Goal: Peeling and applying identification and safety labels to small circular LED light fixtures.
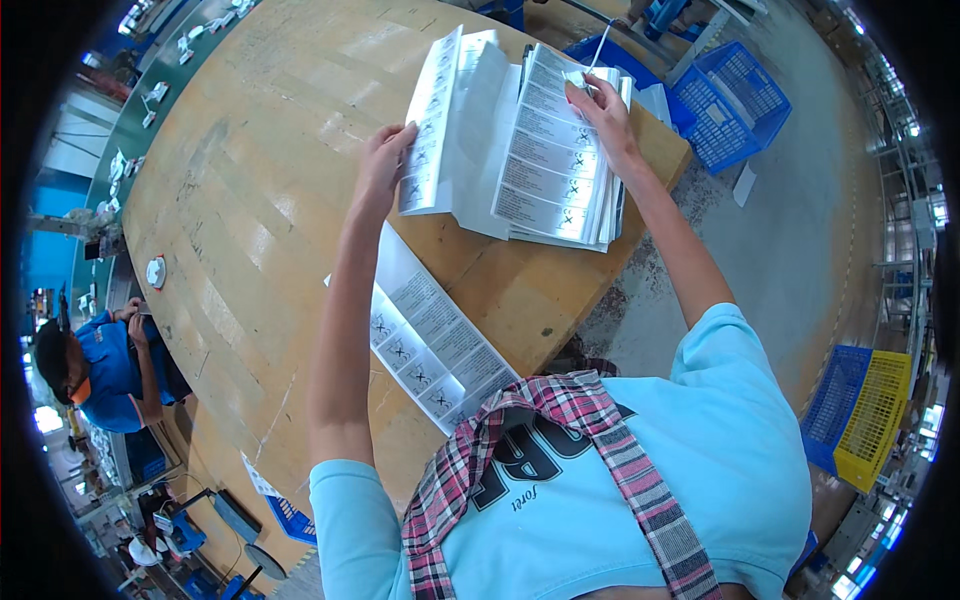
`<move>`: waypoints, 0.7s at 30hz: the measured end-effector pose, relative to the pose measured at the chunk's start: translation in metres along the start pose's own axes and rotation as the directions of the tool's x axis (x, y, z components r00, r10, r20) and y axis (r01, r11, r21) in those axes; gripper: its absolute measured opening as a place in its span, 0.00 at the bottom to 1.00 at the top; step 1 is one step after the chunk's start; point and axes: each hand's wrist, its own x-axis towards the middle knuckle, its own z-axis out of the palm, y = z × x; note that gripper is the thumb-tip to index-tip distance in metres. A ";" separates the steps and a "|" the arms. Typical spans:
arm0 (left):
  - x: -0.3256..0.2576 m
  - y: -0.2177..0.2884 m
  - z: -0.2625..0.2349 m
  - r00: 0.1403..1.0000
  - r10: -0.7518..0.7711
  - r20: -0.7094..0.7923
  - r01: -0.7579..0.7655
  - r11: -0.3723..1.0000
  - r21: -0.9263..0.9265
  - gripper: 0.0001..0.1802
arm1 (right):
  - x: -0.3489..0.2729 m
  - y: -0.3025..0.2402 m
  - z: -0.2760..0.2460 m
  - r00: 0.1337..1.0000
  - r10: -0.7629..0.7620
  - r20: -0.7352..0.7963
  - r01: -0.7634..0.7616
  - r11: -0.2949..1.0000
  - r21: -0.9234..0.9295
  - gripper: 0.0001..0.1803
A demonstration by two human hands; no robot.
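Observation:
A thick stack of printed label sheets (550, 160) lies near the table's far right edge. My left hand (385, 165) pinches the edge of a white label sheet (432, 130), which stands raised at the stack's left side. Over the top of the stack is my right hand (606, 112), its fingers closed round a small white piece with a thin white cord (601, 45) running upward from it. The fingers partly hide that piece, so its kind is unclear. Another label sheet (430, 335) lies on the table below my left forearm, its lower end reaching my chest.
The wooden table (250, 200) bears a small round white part (156, 272) at its left. A blue crate (735, 105) stands past the far right corner; blue and yellow crates (870, 420) are at right. A co-worker in blue (110, 370) sits at left, beside a green conveyor (140, 110).

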 end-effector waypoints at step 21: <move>0.015 -0.009 0.039 0.880 -0.072 0.470 0.178 0.966 -0.185 0.19 | -0.004 -0.008 0.005 0.998 0.050 0.044 -0.046 0.997 -0.067 0.47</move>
